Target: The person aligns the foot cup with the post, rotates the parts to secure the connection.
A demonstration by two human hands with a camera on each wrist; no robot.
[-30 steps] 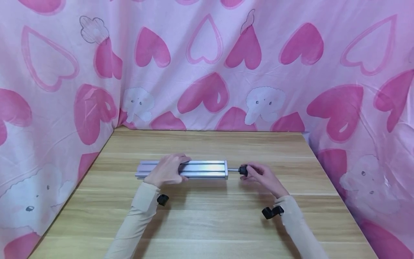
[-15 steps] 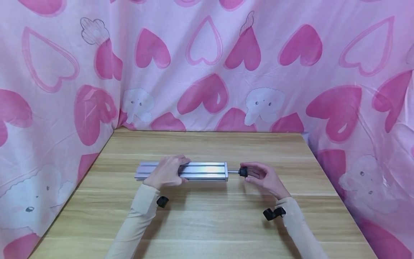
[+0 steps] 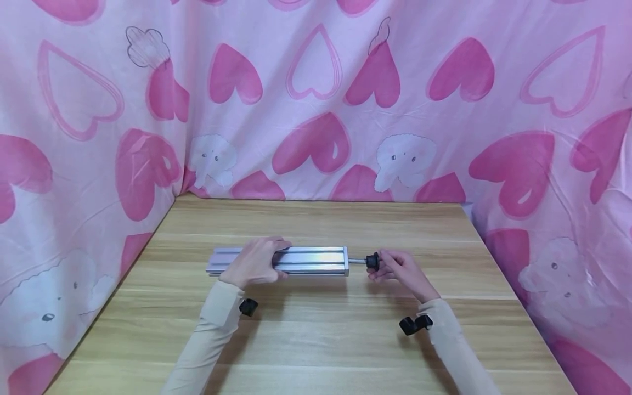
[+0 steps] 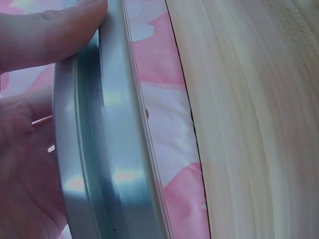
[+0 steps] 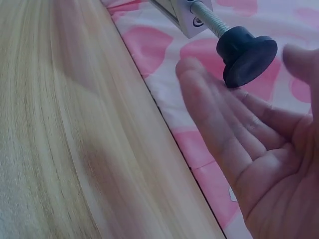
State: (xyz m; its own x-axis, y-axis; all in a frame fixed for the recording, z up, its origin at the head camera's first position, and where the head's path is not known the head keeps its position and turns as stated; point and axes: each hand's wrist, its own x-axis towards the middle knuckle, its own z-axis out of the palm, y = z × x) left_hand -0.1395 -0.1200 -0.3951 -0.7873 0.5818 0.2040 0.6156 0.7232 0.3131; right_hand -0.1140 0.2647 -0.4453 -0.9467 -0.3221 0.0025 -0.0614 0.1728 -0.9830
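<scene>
A long silver aluminium profile [image 3: 316, 260] with lengthwise grooves is held level over the table. My left hand [image 3: 255, 262] grips it left of its middle, and in the left wrist view the thumb [image 4: 55, 35] lies across the grooved face. From the right end cap sticks a threaded rod [image 5: 211, 19] carrying a black levelling foot [image 5: 246, 56] with a round, flared base. Right at the foot is my right hand [image 3: 401, 270]. In the right wrist view its fingers extend beneath and beside the foot, with the thumb [image 5: 301, 62] apart from it.
The wood-grain table [image 3: 316, 340] lies below both hands. Pink heart-print cloth [image 3: 316, 137] hangs along its back and both sides. Black wrist mounts [image 3: 415, 325] stick out from the sleeves.
The right hand held the foot a second ago, then spread its fingers and has turned at the foot. The left hand and the profile have stayed in place.
</scene>
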